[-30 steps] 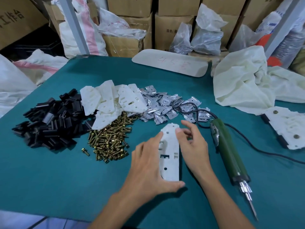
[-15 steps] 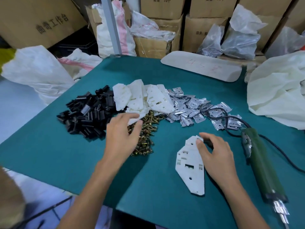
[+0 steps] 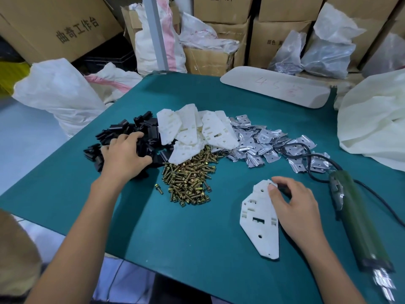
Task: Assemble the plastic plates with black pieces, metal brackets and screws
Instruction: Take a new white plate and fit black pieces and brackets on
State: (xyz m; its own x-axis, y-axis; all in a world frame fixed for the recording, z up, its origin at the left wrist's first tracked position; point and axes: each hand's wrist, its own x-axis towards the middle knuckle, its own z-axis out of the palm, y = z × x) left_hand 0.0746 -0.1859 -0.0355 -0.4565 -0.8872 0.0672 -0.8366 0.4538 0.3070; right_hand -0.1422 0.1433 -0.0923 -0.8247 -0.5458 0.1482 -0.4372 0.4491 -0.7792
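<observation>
The left hand (image 3: 125, 159) lies with bent fingers on the heap of matte black pieces (image 3: 151, 132); I cannot tell if it grips one. The right hand (image 3: 293, 207) holds the narrow end of a single plate (image 3: 260, 224), thumb on top, flat on the teal table (image 3: 175, 227). This white plate is rough-edged, with slots and round holes. Beyond lie more plates (image 3: 197, 130), brass-coloured screws (image 3: 188, 178) and shiny bent brackets (image 3: 258, 139). The green screwdriver (image 3: 357, 220) is blurred at its tip (partly cut off). A cardboard box (image 3: 76, 29) reads "曲奇工作台".
</observation>
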